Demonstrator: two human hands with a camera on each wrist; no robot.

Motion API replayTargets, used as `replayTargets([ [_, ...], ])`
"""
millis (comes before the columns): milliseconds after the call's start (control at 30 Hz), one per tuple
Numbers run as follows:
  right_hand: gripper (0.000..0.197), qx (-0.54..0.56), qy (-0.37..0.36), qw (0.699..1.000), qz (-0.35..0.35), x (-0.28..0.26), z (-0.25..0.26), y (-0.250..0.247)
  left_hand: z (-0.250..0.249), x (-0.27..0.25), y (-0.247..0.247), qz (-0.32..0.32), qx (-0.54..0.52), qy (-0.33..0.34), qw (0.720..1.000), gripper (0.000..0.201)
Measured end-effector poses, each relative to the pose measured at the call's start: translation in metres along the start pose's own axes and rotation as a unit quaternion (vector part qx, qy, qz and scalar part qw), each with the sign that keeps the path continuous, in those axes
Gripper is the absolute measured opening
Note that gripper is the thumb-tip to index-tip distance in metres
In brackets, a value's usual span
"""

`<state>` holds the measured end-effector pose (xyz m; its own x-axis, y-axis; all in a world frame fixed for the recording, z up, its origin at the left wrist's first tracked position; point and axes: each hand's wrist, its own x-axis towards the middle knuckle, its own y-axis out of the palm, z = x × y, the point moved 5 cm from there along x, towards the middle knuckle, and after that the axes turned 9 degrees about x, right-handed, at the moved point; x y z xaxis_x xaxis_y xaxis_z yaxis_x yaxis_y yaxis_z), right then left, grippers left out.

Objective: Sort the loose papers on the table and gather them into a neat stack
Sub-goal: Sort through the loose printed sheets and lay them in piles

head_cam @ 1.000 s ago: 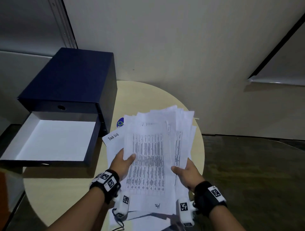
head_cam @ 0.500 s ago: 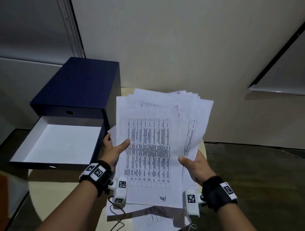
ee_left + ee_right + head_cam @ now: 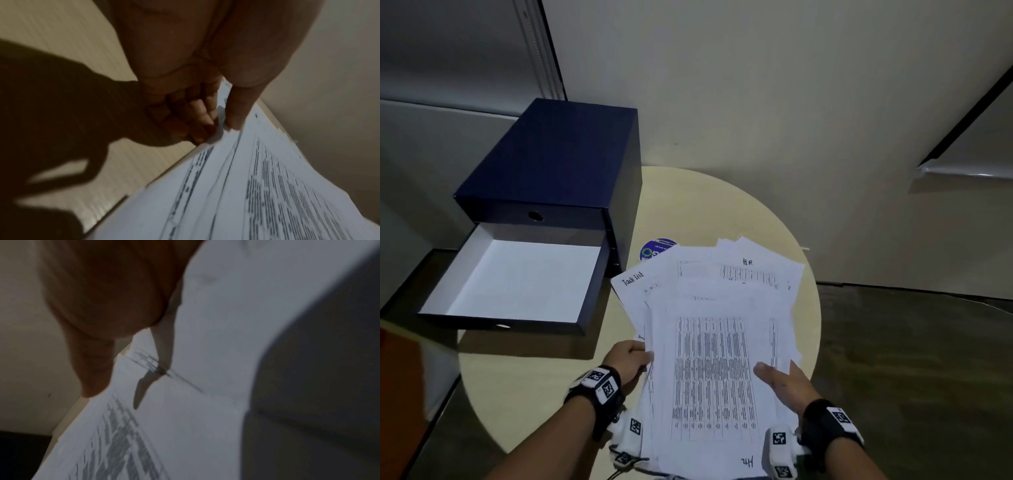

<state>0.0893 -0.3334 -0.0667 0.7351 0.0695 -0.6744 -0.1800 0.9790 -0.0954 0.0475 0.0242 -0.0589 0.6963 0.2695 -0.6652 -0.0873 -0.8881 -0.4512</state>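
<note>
Holding a fanned sheaf of papers (image 3: 709,359) over the round pale table (image 3: 534,387), I have one hand at each side of it. My left hand (image 3: 628,359) pinches the left edge of the sheaf: in the left wrist view the fingers (image 3: 197,120) curl under the sheets while the thumb presses on top. My right hand (image 3: 782,380) grips the right edge, with the thumb lying across the printed top sheet and the other fingers hidden beneath the paper. The sheets are not squared; their far corners splay out, one at the left marked "Task List" (image 3: 632,277) and one at the back marked "H.R." (image 3: 747,262). The top sheet carries a dense printed grid. Beyond the sheaf, a round blue sticker (image 3: 654,249) shows on the table, partly covered by the papers. At the left of the table stands a dark blue box (image 3: 558,164), its drawer (image 3: 517,281) pulled out and showing a white inside.
</note>
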Motion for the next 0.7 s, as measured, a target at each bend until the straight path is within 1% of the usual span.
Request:
replayTargets([
  [33,0.093,-0.017,-0.020,1.000,0.005,0.002,-0.001,0.002,0.001,0.004,0.002,-0.018,0.039,0.010,0.999,0.018],
  [67,0.092,-0.044,-0.038,0.998,0.008,0.010,-0.008,-0.001,0.001,0.005,0.002,-0.042,0.068,0.007,0.997,0.024],
  [100,0.091,-0.058,-0.043,0.997,0.016,0.014,-0.012,-0.001,0.001,0.005,0.000,-0.061,0.074,-0.001,0.995,0.025],
  [167,0.092,-0.027,-0.050,0.998,0.025,0.019,-0.016,-0.006,0.003,0.013,-0.002,-0.090,0.037,0.003,0.995,0.026],
  [233,0.099,0.038,-0.045,0.997,0.040,0.012,-0.009,-0.006,-0.001,0.011,-0.006,-0.107,-0.035,0.025,0.993,0.034],
  [267,0.099,0.067,-0.038,0.996,0.052,0.012,-0.009,-0.007,-0.005,0.009,-0.007,-0.106,-0.067,0.031,0.992,0.035],
  [300,0.094,0.078,-0.035,0.994,0.067,0.010,-0.009,-0.006,-0.007,0.009,-0.008,-0.097,-0.091,0.031,0.991,0.033],
  [367,0.080,0.054,-0.030,0.996,0.062,0.010,-0.011,-0.003,-0.010,0.008,-0.005,-0.061,-0.099,0.025,0.993,0.031],
  [400,0.074,0.043,-0.029,0.997,0.054,0.012,-0.013,-0.002,-0.010,0.008,-0.002,-0.044,-0.099,0.022,0.994,0.035],
  [467,0.066,0.021,-0.019,0.998,0.060,0.012,-0.016,0.006,-0.011,0.004,0.004,-0.007,-0.100,0.018,0.995,0.047],
  [500,0.063,0.004,-0.018,0.998,0.059,0.010,-0.014,0.010,-0.010,0.002,0.008,0.012,-0.109,0.015,0.994,0.049],
  [567,0.057,-0.015,-0.019,0.998,0.056,0.009,-0.012,0.017,-0.008,-0.003,0.015,0.049,-0.143,0.008,0.988,0.046],
  [600,0.057,-0.018,-0.015,0.998,0.060,0.008,-0.010,0.021,-0.004,0.001,0.021,0.069,-0.166,0.010,0.984,0.053],
  [667,0.059,-0.026,-0.020,0.997,0.072,0.004,-0.007,0.025,0.011,0.018,0.029,0.089,-0.196,0.012,0.976,0.092],
  [700,0.059,-0.017,-0.027,0.996,0.079,0.002,-0.004,0.025,0.027,0.038,0.035,0.089,-0.213,0.019,0.973,0.099],
])
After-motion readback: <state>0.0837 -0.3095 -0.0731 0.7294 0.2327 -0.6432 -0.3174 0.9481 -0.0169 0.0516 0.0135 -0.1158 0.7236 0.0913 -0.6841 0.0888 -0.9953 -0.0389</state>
